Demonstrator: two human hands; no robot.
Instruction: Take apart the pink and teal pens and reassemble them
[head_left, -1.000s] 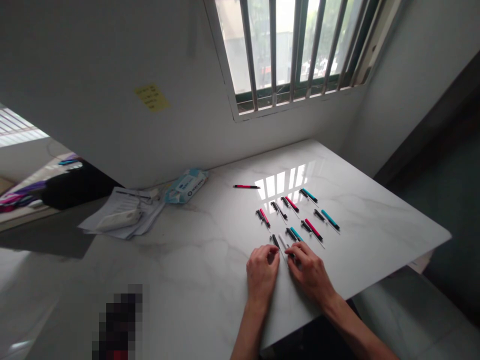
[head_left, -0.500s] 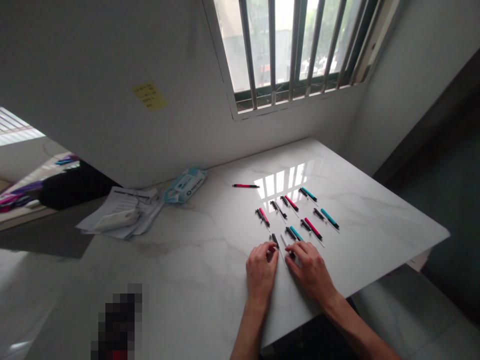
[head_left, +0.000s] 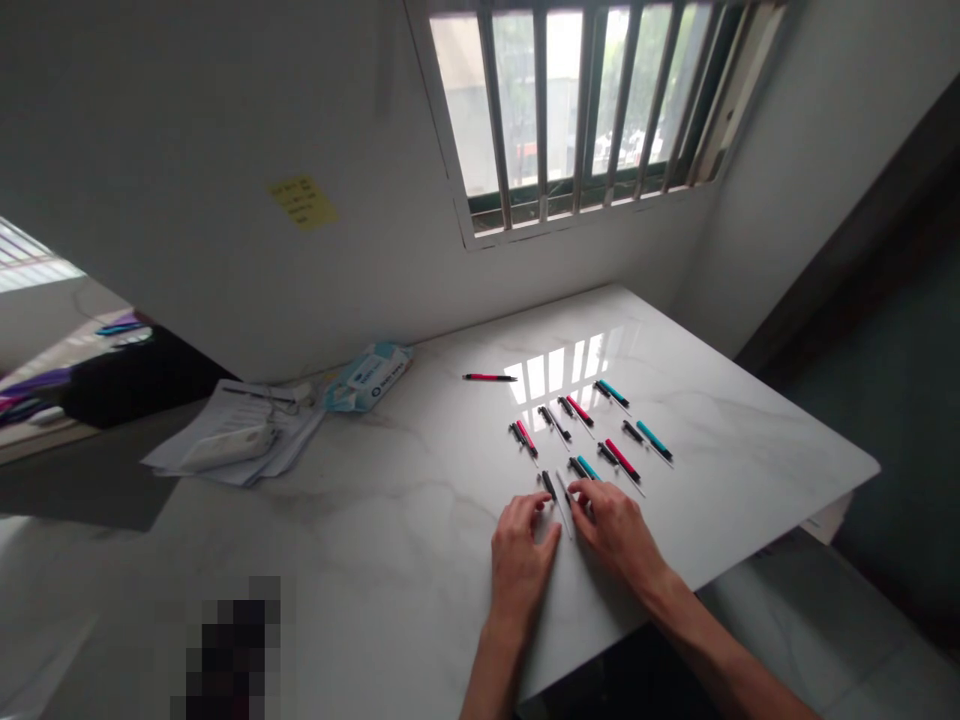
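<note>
My left hand (head_left: 519,548) rests on the table beside a black pen part with a clip (head_left: 548,486). Its fingers are curled loosely with the thumb apart, and the index fingertip is at that part. A thin white refill (head_left: 564,521) lies between my hands. My right hand (head_left: 616,528) pinches a white pen barrel with a black grip (head_left: 561,484), partly hidden by the fingers. Just beyond it, a teal barrel (head_left: 587,468) lies beside another black clip part (head_left: 577,469).
Several dismantled pens lie in rows, among them a red barrel (head_left: 622,460) and a teal barrel (head_left: 655,440). A whole red pen (head_left: 489,378) lies farther back. Left are a wipes pack (head_left: 369,378) and papers (head_left: 247,415). A barred window (head_left: 577,115) is above.
My right hand has shifted slightly left, bringing the white barrel closer to the refill. My left thumb has spread away from the fingers. The view has tilted a little.
</note>
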